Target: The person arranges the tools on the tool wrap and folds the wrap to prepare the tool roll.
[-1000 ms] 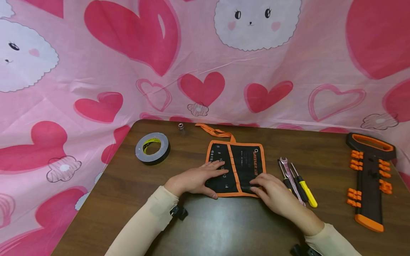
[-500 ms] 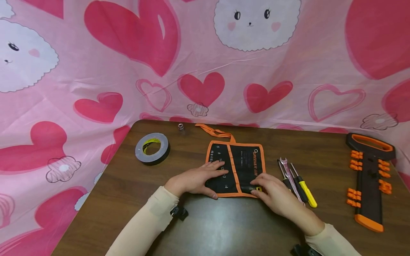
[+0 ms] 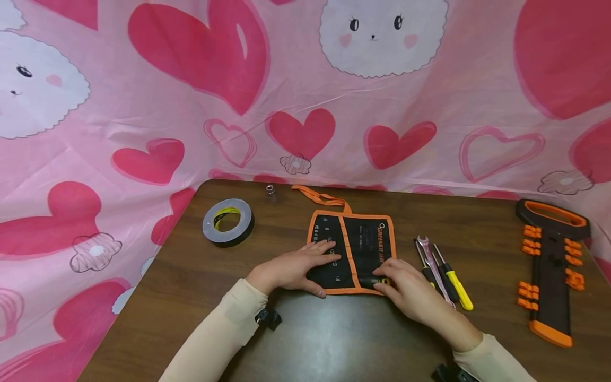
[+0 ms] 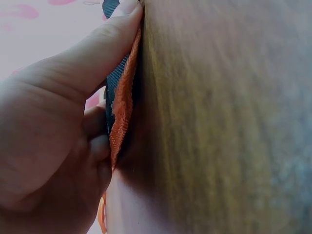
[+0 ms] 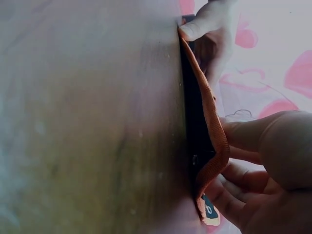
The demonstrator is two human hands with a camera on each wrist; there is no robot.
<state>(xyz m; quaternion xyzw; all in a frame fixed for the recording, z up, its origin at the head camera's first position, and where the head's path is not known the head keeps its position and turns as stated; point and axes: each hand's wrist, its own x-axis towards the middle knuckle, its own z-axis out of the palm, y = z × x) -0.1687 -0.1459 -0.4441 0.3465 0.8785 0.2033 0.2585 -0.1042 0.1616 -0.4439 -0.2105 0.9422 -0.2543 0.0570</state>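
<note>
A black tool pouch (image 3: 367, 239) with orange edging and printed sizes lies on the wooden table. My left hand (image 3: 296, 265) rests flat on its left half, fingers extended and thumb at the near edge. In the left wrist view that thumb (image 4: 92, 53) presses along the orange trim. With thumb and fingers my right hand (image 3: 406, 289) pinches the pouch's near right corner, where a small black-and-yellow piece (image 3: 385, 281) shows between the fingertips. The right wrist view has the orange edge (image 5: 209, 112) bulging up off the table beside the curled fingers.
Right of the pouch lie a wrench (image 3: 429, 260) and screwdrivers, one with a yellow handle (image 3: 459, 291). A black rack (image 3: 551, 276) with orange clips is at far right. Tape roll (image 3: 243, 228) and small metal socket (image 3: 270, 189) lie left; an orange strap (image 3: 320, 197) extends behind the pouch.
A yellow patch now shows between the right thumb and fingers, where only black showed one second ago. Both hands have otherwise stayed in place.
</note>
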